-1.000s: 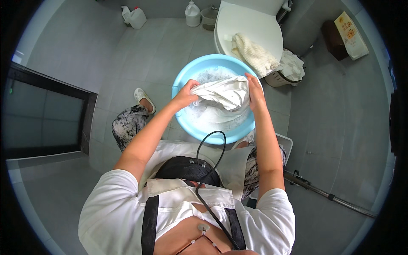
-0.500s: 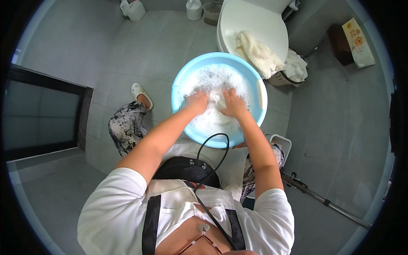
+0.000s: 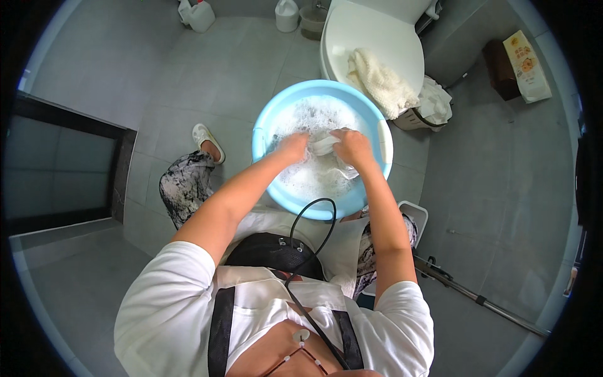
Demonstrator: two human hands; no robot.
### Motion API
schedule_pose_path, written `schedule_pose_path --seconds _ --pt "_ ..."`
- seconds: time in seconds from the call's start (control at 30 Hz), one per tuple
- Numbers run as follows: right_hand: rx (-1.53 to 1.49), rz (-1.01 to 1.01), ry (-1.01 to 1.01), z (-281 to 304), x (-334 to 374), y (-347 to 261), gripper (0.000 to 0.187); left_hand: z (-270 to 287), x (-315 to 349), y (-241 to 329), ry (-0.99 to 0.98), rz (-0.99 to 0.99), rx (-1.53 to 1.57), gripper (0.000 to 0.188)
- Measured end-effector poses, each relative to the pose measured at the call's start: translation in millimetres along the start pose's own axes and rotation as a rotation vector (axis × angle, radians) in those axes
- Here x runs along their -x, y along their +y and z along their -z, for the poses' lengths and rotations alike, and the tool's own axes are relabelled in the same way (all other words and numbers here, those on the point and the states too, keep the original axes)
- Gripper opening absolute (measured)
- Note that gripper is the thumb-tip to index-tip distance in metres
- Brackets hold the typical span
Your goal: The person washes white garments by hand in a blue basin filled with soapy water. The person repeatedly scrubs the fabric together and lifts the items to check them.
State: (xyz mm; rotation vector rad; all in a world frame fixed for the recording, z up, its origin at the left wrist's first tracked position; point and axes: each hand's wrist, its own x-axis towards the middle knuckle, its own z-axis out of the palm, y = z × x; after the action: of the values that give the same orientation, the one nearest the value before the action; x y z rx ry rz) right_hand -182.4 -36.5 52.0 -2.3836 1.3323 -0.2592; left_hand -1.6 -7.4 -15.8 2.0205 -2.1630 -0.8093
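Note:
A light blue basin (image 3: 260,141) full of white suds stands in front of me. In it lies a soaked white cloth (image 3: 325,146), partly lifted out of the foam between my hands. My right hand (image 3: 353,149) is closed on the cloth, and a fold hangs below it toward the basin's right side. My left hand (image 3: 293,149) is curled at the cloth's left end, its fingertips partly sunk in foam. How much more cloth lies under the suds is hidden.
A white toilet (image 3: 383,38) stands behind the basin, a cream knitted cloth (image 3: 380,81) draped on its lid. Beside it is a bin with a white liner (image 3: 434,100). White jugs (image 3: 287,16) stand far back. A black cable (image 3: 333,229) loops near the basin's front rim.
My right hand has gone from spread fingers to a closed grip, raising part of the white cloth from the suds. My left hand has curled more and stayed almost in place.

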Motion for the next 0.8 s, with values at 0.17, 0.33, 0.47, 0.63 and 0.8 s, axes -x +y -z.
schedule_pose_path --seconds 0.17,0.33,0.47,0.63,0.8 --pt "-0.819 0.046 0.125 40 21 -11 0.034 -18 5 1 0.330 -0.206 0.121 0.054" --pt "-1.503 -0.027 0.104 49 29 -6 0.037 12 18 14 -0.005 -0.186 0.730 0.063" --pt "-1.643 -0.039 0.177 40 23 9 0.044 16 33 6 0.175 -0.086 1.402 0.055" --pt "-1.543 -0.068 0.234 20 19 -2 0.045 44 42 19 -0.001 0.051 2.036 0.043" --pt "-0.719 0.312 0.399 10 26 -44 0.046 51 21 35 -0.058 0.129 2.267 0.046"
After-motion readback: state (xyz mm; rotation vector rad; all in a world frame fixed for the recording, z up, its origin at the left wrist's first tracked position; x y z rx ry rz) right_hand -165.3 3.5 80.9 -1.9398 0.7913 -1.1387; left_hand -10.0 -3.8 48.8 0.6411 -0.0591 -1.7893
